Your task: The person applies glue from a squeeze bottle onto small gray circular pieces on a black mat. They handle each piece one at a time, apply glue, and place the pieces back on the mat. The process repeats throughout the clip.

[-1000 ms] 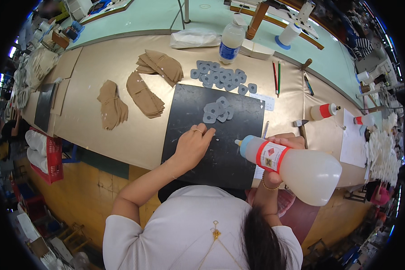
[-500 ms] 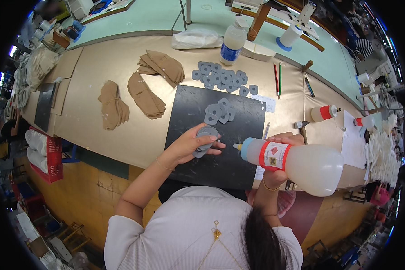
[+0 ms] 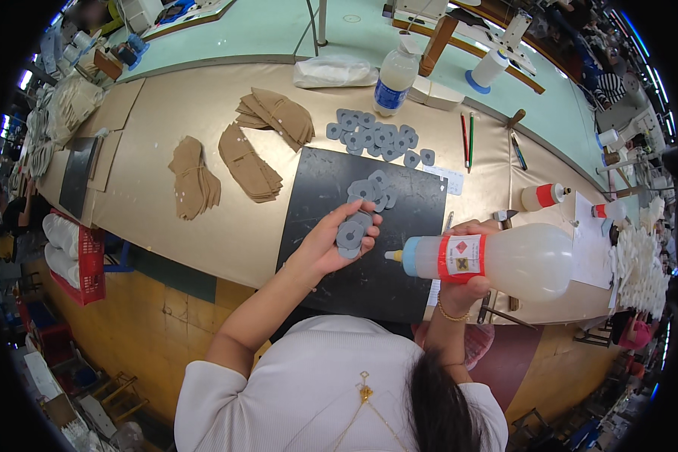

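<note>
My left hand [image 3: 337, 239] is closed round a small stack of grey rounded patches [image 3: 349, 234], its palm turned up above a black mat [image 3: 331, 290]. Each patch shows a darker round spot in its middle. My right hand [image 3: 467, 282] grips a translucent squeeze bottle [image 3: 531, 264] with a red-bordered label and a blue collar. The bottle lies sideways, and its yellowish nozzle [image 3: 393, 256] points left, a short gap from the held patches. Just beyond my left fingers, a loose pile of grey patches [image 3: 377, 184] rests on the mat.
More grey patches [image 3: 384, 141] lie scattered behind the mat. Stacks of brown cut pieces [image 3: 250, 162] sit to the left. A clear bottle with a blue label [image 3: 394, 79] stands at the back. Pencils [image 3: 467, 139], a smaller red-labelled bottle [image 3: 544, 196] and a hammer [image 3: 507, 217] are on the right.
My left hand has turned palm up and shifted slightly right, showing the held patches' faces. The bottle in my right hand has tilted nearer level, its nozzle a little lower and left.
</note>
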Action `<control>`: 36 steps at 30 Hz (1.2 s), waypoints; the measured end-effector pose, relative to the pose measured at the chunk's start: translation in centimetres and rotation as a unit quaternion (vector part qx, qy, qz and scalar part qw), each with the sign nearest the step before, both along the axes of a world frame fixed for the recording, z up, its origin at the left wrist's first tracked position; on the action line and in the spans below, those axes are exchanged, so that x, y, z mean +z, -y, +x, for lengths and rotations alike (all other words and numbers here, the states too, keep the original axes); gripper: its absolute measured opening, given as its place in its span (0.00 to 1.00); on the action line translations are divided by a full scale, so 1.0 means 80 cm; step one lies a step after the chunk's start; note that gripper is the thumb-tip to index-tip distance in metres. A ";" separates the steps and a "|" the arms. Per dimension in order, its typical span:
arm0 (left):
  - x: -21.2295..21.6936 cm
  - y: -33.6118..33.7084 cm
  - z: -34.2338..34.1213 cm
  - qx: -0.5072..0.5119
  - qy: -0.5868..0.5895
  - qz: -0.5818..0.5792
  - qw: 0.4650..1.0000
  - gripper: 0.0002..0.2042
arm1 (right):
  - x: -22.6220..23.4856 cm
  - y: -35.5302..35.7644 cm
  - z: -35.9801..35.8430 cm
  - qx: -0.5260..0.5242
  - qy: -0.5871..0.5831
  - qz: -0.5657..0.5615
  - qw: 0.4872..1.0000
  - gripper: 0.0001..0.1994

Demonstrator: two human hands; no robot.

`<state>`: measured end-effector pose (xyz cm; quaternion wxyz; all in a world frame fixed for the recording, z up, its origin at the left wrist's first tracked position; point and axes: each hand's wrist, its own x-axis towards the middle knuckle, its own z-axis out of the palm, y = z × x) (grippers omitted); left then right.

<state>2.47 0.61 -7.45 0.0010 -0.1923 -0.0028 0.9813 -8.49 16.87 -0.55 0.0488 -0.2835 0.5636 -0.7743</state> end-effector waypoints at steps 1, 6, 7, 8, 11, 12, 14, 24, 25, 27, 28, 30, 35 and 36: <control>-0.009 0.003 -0.003 0.000 -0.038 0.023 0.999 0.12 | -0.003 -0.001 -0.002 0.028 -0.006 0.010 1.000 0.42; 0.004 0.017 -0.028 0.026 -0.047 0.036 0.998 0.11 | -0.022 0.018 0.002 0.258 0.139 0.003 0.956 0.41; 0.015 0.017 -0.036 0.040 -0.023 0.020 0.999 0.11 | -0.022 0.026 0.006 0.287 0.207 -0.007 0.935 0.40; 0.021 0.017 -0.043 0.054 0.001 0.004 0.999 0.11 | -0.023 0.032 0.009 0.315 0.273 -0.017 0.909 0.40; 0.012 0.026 -0.052 0.080 -0.003 -0.046 0.996 0.11 | -0.036 0.054 0.004 0.366 0.310 -0.028 0.877 0.39; 0.007 0.030 -0.054 0.069 -0.028 -0.027 0.997 0.11 | -0.046 0.062 0.006 0.371 0.326 -0.050 0.868 0.39; -0.003 0.030 -0.057 0.087 -0.004 -0.063 0.994 0.12 | -0.055 0.065 0.009 0.359 0.337 -0.044 0.869 0.40; 0.007 0.017 -0.041 0.049 0.046 -0.012 0.998 0.14 | -0.070 0.065 0.003 0.321 0.319 -0.032 0.891 0.40; 0.003 0.018 -0.039 0.043 0.023 -0.023 0.999 0.14 | -0.069 0.063 0.002 0.327 0.319 -0.031 0.889 0.40; 0.004 0.021 -0.038 0.053 -0.010 -0.043 0.998 0.15 | -0.068 0.062 0.004 0.305 0.323 -0.044 0.895 0.40; 0.010 0.022 -0.038 0.057 -0.027 -0.053 0.997 0.16 | -0.067 0.061 0.004 0.292 0.325 -0.050 0.898 0.40; 0.021 0.025 -0.033 0.052 -0.040 -0.050 0.997 0.16 | -0.050 0.054 -0.003 0.317 0.295 -0.053 0.900 0.41; 0.023 0.025 -0.019 0.023 -0.059 -0.103 0.993 0.17 | -0.030 0.039 -0.022 0.260 0.236 -0.075 0.933 0.40; 0.022 0.023 -0.017 0.011 -0.054 -0.118 0.991 0.16 | -0.026 0.037 -0.023 0.231 0.250 -0.088 0.936 0.39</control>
